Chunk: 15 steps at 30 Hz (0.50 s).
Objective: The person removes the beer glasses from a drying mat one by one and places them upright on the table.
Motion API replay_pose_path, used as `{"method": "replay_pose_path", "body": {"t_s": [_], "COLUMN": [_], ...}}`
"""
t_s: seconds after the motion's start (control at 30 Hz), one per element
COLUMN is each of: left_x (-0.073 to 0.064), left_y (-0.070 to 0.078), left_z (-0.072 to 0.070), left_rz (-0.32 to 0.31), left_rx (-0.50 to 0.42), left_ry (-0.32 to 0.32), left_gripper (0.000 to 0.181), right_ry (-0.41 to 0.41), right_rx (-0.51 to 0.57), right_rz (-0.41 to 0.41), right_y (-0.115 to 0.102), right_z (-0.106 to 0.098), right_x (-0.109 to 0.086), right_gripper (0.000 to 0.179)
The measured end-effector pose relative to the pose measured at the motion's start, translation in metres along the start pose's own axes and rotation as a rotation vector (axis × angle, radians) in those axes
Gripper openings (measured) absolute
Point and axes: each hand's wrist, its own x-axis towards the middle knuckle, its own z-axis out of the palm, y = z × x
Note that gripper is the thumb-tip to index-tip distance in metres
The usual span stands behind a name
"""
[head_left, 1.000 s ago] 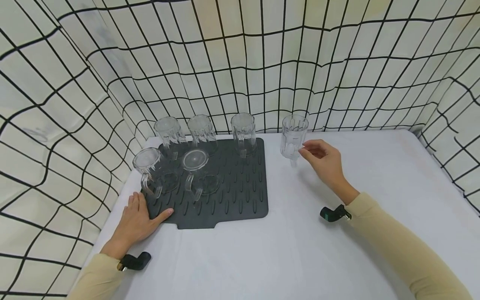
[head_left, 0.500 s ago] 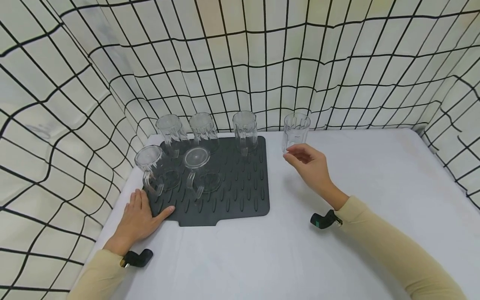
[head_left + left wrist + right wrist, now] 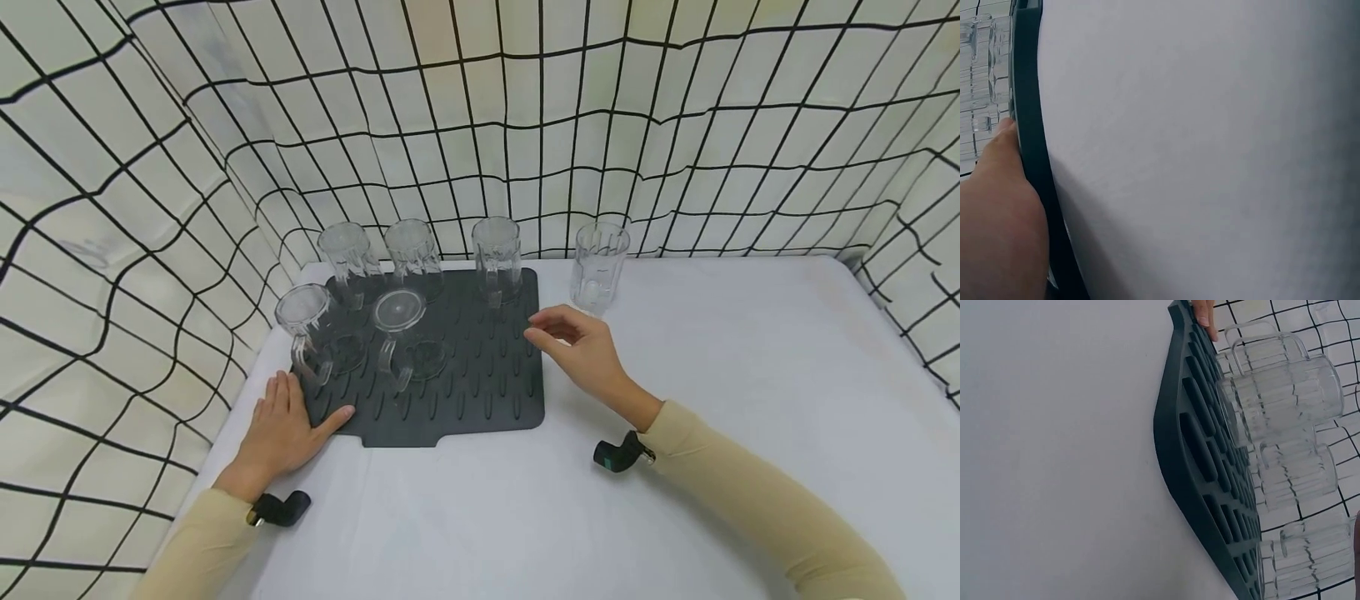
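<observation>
My left hand (image 3: 279, 435) rests with spread, straight fingers on the front left corner of a dark grey ribbed drying mat (image 3: 491, 404). Near the mat's right edge, my right hand (image 3: 581, 350) hovers with loosely bent fingers and holds nothing. Behind it, a clear glass mug (image 3: 597, 271) stands on the white cloth, apart from the mat. On the mat's front row are a left mug (image 3: 306, 321) and a middle mug (image 3: 400, 310), whose top looks like a closed base. A back left mug (image 3: 347, 254), a back middle mug (image 3: 412, 250) and a back right mug (image 3: 497, 250) stand behind.
A white cloth (image 3: 465, 517) covers the table around the mat. Black netting (image 3: 540, 125) over pale sheeting closes off the back and both sides, close behind the back row of mugs.
My right hand has let go of the mug on the cloth and moved left and toward me, to the mat's right edge. My left hand stays on the mat corner.
</observation>
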Motion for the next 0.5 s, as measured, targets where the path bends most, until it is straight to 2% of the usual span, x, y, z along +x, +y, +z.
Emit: {"method": "replay_pose_path", "body": {"t_s": [0.17, 0.37, 0.5], "left_x": [0.003, 0.003, 0.005], "left_y": [0.002, -0.002, -0.003], "left_z": [0.000, 0.002, 0.001], "left_rz": [0.009, -0.004, -0.006], "left_rx": [0.004, 0.031, 0.040], "left_ry": [-0.003, -0.023, -0.036], "left_gripper": [0.125, 0.125, 0.126], "right_ry": [-0.050, -0.133, -0.156], "right_rx": [0.021, 0.066, 0.098], "right_rz": [0.015, 0.029, 0.054], "right_y": [0.000, -0.002, -0.003], "right_z": [0.013, 0.033, 0.044], "right_x": [-0.001, -0.002, -0.003], "right_gripper": [0.020, 0.024, 0.024]}}
